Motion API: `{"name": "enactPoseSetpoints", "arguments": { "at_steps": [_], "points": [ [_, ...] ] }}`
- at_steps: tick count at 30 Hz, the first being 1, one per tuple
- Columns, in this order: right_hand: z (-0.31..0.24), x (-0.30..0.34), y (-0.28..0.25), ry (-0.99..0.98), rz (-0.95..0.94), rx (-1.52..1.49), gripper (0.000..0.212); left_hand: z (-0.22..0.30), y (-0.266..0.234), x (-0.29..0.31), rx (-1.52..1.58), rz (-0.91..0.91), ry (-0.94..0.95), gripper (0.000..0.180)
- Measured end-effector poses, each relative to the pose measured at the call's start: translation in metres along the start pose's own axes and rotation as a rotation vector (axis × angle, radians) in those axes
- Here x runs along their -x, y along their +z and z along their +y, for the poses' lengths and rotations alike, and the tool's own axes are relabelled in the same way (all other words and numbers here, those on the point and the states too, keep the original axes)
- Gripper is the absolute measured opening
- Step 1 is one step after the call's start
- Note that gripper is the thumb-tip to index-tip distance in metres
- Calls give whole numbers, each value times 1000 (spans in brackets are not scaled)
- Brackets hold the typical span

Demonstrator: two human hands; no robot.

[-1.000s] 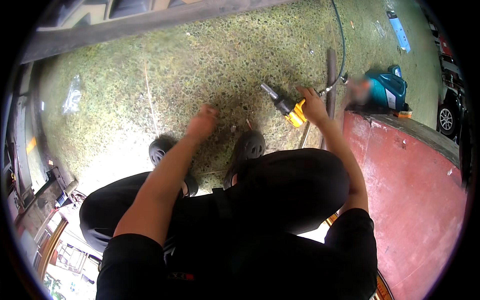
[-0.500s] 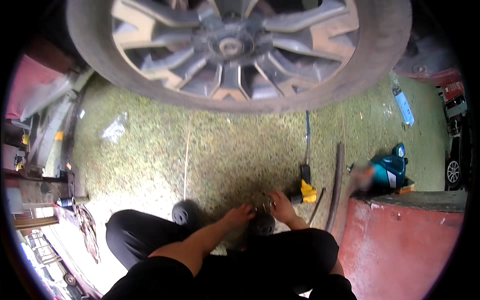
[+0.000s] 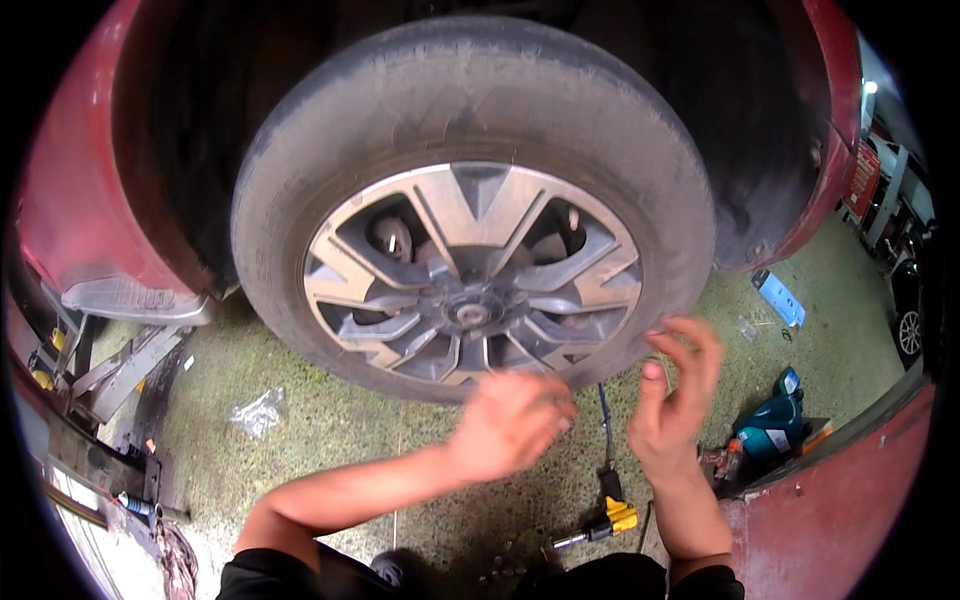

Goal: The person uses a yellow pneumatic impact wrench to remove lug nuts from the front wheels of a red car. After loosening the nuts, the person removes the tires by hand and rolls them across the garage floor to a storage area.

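Observation:
A large wheel [image 3: 470, 225] with a grey tyre and a two-tone alloy rim stands upright in front of me, mounted under a red vehicle. My left hand [image 3: 512, 425] is raised before the rim's lower edge, its fingers curled and blurred; whether anything is in them I cannot make out. Beside the tyre's lower right, my right hand [image 3: 680, 390] is open, thumb and fingers apart and curved, with nothing visible between them. A yellow and black impact wrench [image 3: 620, 515] lies on the floor below, a hose running from it. Several small metal pieces [image 3: 505, 572] lie near my feet.
Red body panels [image 3: 75, 150] flank the wheel arch. A teal jug [image 3: 772, 428] stands at right, with a blue packet [image 3: 780, 298] beyond it. Clear plastic [image 3: 260, 413] lies on the floor at left, near a metal lift arm [image 3: 140, 370]. A red block [image 3: 840, 530] fills the lower right.
Both hands have risen from the floor by my feet to the lower part of the wheel. My view has tilted up, so the whole wheel now shows.

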State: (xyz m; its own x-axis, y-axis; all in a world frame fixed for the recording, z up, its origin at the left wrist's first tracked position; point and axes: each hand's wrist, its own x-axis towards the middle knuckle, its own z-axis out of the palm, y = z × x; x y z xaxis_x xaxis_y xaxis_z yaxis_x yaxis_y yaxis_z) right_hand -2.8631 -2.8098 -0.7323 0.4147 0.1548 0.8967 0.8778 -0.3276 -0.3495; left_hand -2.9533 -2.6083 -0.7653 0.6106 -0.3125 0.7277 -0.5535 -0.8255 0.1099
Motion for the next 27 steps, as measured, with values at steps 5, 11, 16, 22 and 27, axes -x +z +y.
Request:
{"name": "enactPoseSetpoints", "arguments": {
  "at_steps": [5, 11, 16, 22, 27],
  "points": [
    [-30, -197, 67, -468, 552, -84, 24, -102, -184, -155, -664, 739, 233, 20],
    [-9, -261, 134, -477, 471, 61, 29, -145, -182, -207, -899, 745, 22, 22],
    [-2, -231, 119, -482, 390, 41, 24, -123, -185, -181, -854, 675, 77, 18],
    [-27, -104, 49, -484, 364, 161, 25, -7, -151, -103, -756, 401, 117, 27],
    [-45, -10, 30, -456, 307, 36, 24, 34, -141, 0, -686, 329, 233, 31]
  ]
}}
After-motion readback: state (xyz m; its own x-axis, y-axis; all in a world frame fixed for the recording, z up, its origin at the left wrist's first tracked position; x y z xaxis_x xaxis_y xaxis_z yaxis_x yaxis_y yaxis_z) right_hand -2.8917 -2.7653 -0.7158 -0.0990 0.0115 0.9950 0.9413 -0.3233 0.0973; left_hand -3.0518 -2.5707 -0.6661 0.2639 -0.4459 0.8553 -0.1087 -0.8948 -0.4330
